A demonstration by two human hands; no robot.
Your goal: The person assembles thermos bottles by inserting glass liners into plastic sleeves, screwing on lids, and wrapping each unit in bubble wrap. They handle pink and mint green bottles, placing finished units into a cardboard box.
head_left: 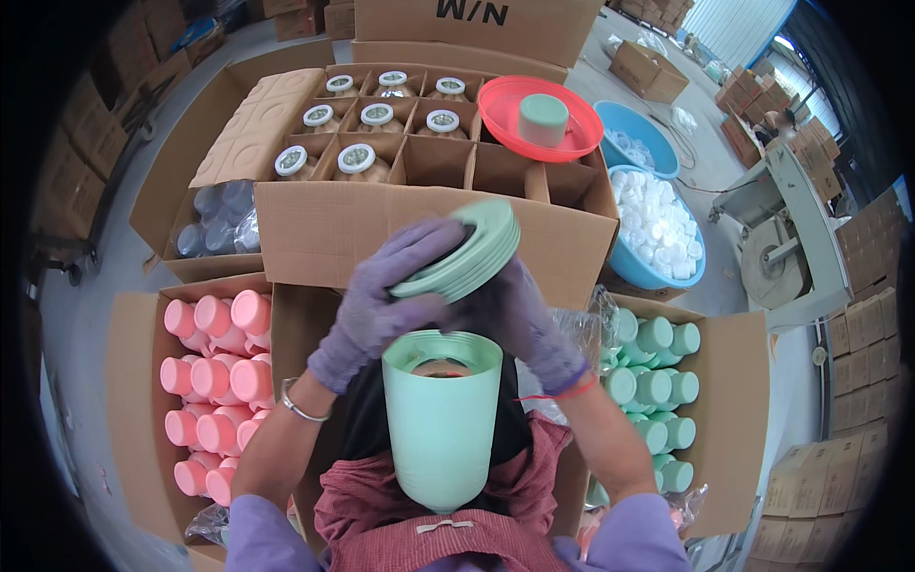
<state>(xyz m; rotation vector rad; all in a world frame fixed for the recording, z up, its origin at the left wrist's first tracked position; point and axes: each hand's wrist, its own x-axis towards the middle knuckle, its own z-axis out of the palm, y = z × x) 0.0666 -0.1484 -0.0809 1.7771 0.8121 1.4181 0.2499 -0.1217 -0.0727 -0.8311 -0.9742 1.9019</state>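
Both my hands wear purple gloves. My left hand [408, 276] grips a round green ridged cap [462, 253], its fingers over the left side. The cap is tilted above the mouth of a pale green flask body [441, 419], apart from it. The flask body stands upright in front of my lap, its threaded rim facing up, with a shiny round part visible inside. My right hand [534, 324] is close behind the cap's right side; motion blur and the cap hide its fingers, so their grip cannot be made out.
Ahead stands a divided carton [429, 224] of glass liners with white-rimmed tops, a red basin [496, 133] holding a green cup on its right corner. Pink cups [217, 429] fill a left box, green cups [654, 388] a right one. Blue basins [701, 262] hold white caps and clear rings.
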